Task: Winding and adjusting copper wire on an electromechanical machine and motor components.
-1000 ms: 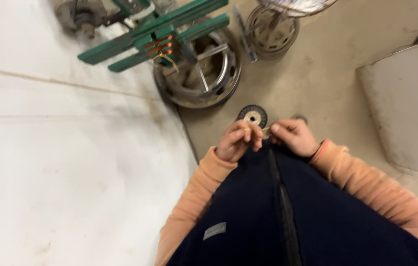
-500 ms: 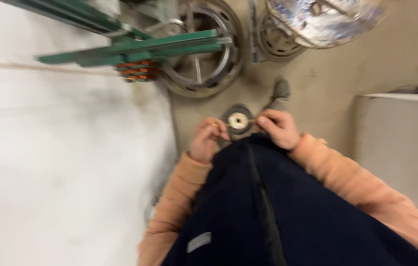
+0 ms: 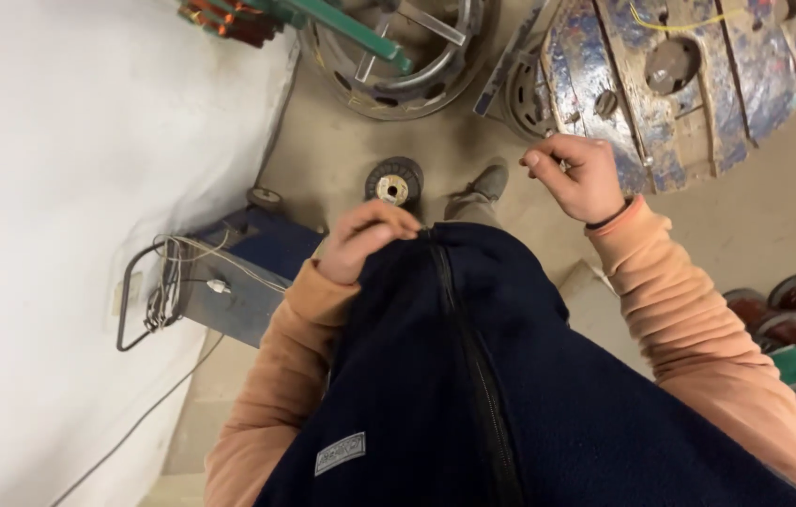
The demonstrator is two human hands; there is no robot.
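Small wire spool (image 3: 393,181): dark flanges, pale hub, lying flat on the concrete floor (image 3: 773,216), upper centre of the frame, just beside the toe of a grey shoe (image 3: 487,178).

Left hand (image 3: 363,239): centre of frame, fingers curled shut against the top of the dark blue zipped vest (image 3: 473,376); whether it pinches anything cannot be told.

Right hand (image 3: 581,174): raised right of centre, fingers closed in a pinch; a thin wire may be between them, too fine to confirm. Both arms in orange sleeves (image 3: 689,319).

Large wooden cable reel (image 3: 680,75): worn blue paint, upper right, behind the right hand.

Round metal frame (image 3: 398,56): top centre, crossed by a green bar (image 3: 342,23).

Blue box (image 3: 238,272): left of centre, with a wire handle and loose cables.

White surface (image 3: 69,188): fills the left side.

Dark red spools (image 3: 792,305): right edge.
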